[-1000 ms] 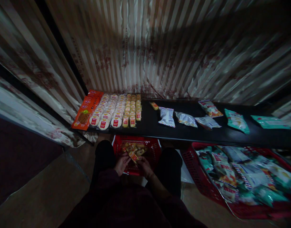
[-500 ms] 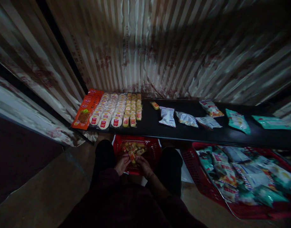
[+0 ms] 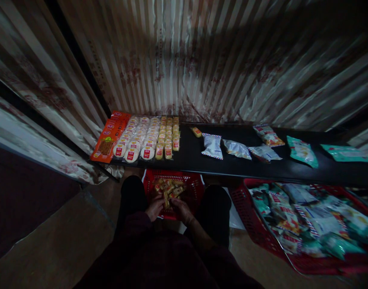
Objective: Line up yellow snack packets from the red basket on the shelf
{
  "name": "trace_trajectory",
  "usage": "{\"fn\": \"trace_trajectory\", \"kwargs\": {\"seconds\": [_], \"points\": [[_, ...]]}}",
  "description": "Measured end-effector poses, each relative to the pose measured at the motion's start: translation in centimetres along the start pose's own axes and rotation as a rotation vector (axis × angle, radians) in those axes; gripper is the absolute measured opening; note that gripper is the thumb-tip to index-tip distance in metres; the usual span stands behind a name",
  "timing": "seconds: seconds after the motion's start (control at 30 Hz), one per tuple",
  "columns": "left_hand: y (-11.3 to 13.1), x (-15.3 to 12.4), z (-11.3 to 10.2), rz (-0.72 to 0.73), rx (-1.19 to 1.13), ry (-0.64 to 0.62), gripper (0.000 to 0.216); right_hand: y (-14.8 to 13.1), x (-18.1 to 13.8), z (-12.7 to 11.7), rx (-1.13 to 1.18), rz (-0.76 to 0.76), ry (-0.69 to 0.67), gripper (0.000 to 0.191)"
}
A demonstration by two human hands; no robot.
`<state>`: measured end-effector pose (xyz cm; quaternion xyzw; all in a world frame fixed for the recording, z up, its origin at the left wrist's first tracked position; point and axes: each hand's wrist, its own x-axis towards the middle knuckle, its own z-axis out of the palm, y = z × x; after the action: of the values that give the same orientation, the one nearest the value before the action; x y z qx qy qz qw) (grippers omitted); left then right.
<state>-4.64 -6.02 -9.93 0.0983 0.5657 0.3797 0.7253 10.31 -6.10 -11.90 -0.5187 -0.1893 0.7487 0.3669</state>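
Observation:
My left hand [image 3: 155,208] and my right hand [image 3: 181,209] are over the near side of a small red basket [image 3: 198,188] between my knees. Between them, fingers closed from both sides, they hold a small yellow wrapped snack [image 3: 166,199]. Its printed label hardly shows now. Several similar yellow wrapped snacks [image 3: 172,186] lie in the basket just beyond my fingers. On the black shelf [image 3: 190,154] above the basket, rows of yellow wrapped snacks [image 3: 168,138] stand beside rows of round white wrapped crackers [image 3: 147,152].
An orange packet [image 3: 104,138] lies at the shelf's left end. To the right are a lone yellow snack [image 3: 196,132], white striped bags [image 3: 212,145] and green bags [image 3: 302,151]. A larger red basket [image 3: 244,214] full of bags stands at right. Behind hangs a striped curtain [image 3: 172,60].
The snack between my hands has been turned, so its red label no longer faces me. Both hands stay in nearly the same place; the view has shifted slightly.

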Motion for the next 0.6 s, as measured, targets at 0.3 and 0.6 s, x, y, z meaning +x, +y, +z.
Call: {"fn": "trace_trajectory", "kwargs": {"seconds": [0.3,0.6], "points": [[0.41,-0.71,0.54,-0.008,-0.004,-0.076,0.013,-0.24,-0.30,0.32,0.081,-0.033,-0.012,0.035],[0.19,-0.86,0.56,0.027,-0.032,-0.108,0.005,0.15,0.02,0.20,0.103,-0.008,-0.035,0.043]]}}
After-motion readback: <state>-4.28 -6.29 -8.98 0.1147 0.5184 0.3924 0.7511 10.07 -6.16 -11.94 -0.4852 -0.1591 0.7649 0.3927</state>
